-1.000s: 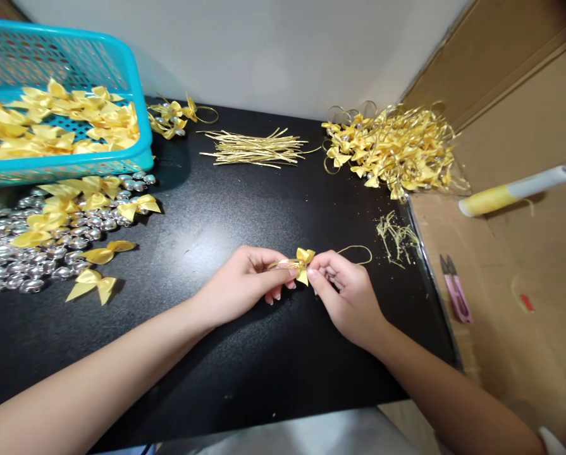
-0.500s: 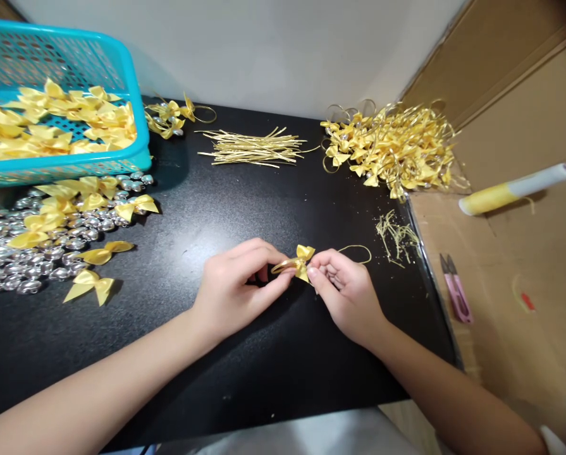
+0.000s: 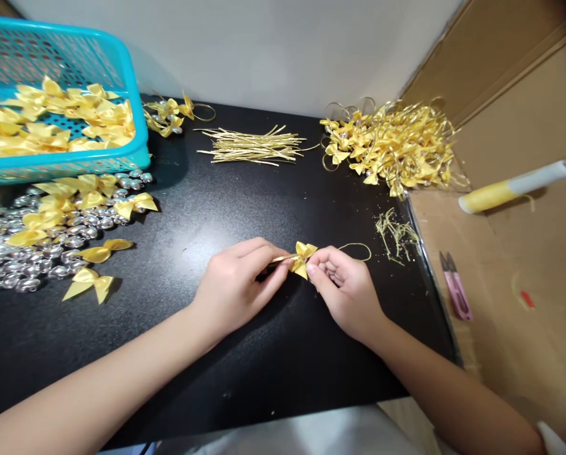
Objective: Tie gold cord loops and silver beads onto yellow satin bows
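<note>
A yellow ribbon bow [image 3: 302, 259] with a gold cord is held between my two hands above the black table [image 3: 245, 392]. My left hand [image 3: 245, 284] is closed, thumb and forefinger pinching the gold cord at the bow's left side. On the other side my right hand [image 3: 346, 287] pinches at the bow's right edge; what lies between those fingertips is mostly hidden. A thin loop of gold cord [image 3: 358, 245] shows just behind the right hand.
A turquoise basket [image 3: 138, 126] of bows stands at back left, with silver beads [image 3: 50, 253] and loose bows in front. Gold cords [image 3: 254, 145] lie at the back. At right are finished bows [image 3: 391, 145], cord scraps [image 3: 396, 234], pink snips [image 3: 456, 287] and a yellow-white tube [image 3: 515, 186].
My left fingers have closed tighter, and the cord loop at the bow's left now shows flatter and narrower. The bow has turned slightly; my right hand stays almost in place.
</note>
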Demonstrator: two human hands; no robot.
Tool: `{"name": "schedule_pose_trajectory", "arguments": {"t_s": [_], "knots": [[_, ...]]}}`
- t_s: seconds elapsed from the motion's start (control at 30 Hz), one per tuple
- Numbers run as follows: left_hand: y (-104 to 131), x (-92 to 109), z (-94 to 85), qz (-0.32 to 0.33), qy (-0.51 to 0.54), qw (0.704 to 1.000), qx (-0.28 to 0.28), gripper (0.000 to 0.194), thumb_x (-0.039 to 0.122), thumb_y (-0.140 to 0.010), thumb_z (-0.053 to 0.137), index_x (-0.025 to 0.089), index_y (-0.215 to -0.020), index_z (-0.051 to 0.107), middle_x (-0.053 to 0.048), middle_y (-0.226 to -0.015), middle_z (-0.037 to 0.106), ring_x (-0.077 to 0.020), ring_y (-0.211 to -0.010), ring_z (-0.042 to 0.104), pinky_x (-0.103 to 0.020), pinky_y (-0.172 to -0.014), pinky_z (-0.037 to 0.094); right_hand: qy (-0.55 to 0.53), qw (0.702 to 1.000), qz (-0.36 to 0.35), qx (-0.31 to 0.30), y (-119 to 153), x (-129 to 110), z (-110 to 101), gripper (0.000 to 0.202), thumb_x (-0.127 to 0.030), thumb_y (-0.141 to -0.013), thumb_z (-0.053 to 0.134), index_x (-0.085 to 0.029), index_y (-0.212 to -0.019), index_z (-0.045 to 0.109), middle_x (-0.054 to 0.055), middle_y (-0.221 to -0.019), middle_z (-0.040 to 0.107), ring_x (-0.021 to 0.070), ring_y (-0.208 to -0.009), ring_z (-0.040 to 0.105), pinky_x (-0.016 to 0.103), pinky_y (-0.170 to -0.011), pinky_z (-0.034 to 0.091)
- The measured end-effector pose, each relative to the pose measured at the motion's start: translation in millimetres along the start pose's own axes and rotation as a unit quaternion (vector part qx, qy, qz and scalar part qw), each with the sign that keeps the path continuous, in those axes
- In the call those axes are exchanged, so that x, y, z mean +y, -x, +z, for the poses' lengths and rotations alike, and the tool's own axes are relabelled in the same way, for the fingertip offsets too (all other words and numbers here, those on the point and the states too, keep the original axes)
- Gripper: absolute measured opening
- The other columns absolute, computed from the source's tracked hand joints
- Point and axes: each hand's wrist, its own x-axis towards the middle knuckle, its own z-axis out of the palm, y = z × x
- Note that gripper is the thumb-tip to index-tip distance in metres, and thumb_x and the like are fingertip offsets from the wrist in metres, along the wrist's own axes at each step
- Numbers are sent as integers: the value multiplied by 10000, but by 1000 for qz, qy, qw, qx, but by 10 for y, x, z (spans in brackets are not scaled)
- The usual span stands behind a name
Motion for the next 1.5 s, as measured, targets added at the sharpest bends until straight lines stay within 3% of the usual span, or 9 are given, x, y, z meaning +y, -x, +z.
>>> {"name": "schedule_pose_trajectory", "arguments": {"t_s": [0.2,0.67,1.13,1.5], "knots": [[-7,13,1,-8,-23,1000,-4,99,137,-881,611,117,-792,649,-31,-723,686,-108,-635,630,-189,-575,470,18,1000,-7,10,-14,9,13,133,-247,-876,530,-177,-763,542,-57,-579,442,65,-494,400,218,-488,322],[32,-2,6,24,-14,1000,13,88,139,-866,625,108,-797,671,-53,-731,685,-128,-644,628,-227,-605,498,17,1000,-21,9,-2,18,13,124,-232,-880,520,-176,-772,543,-55,-582,449,66,-494,400,217,-486,326],[14,30,4,-21,12,1000,15,98,141,-868,624,143,-771,632,-13,-709,670,-87,-594,579,-186,-543,446,19,999,-27,9,-15,-1,21,131,-224,-872,527,-179,-749,529,-61,-565,433,61,-485,400,208,-479,325],[25,11,26,18,-13,1000,8,109,151,-883,601,147,-783,645,-31,-713,682,-119,-629,629,-215,-590,504,27,999,-30,5,8,17,16,127,-228,-887,520,-180,-771,537,-58,-568,442,62,-490,401,209,-483,324]]}}
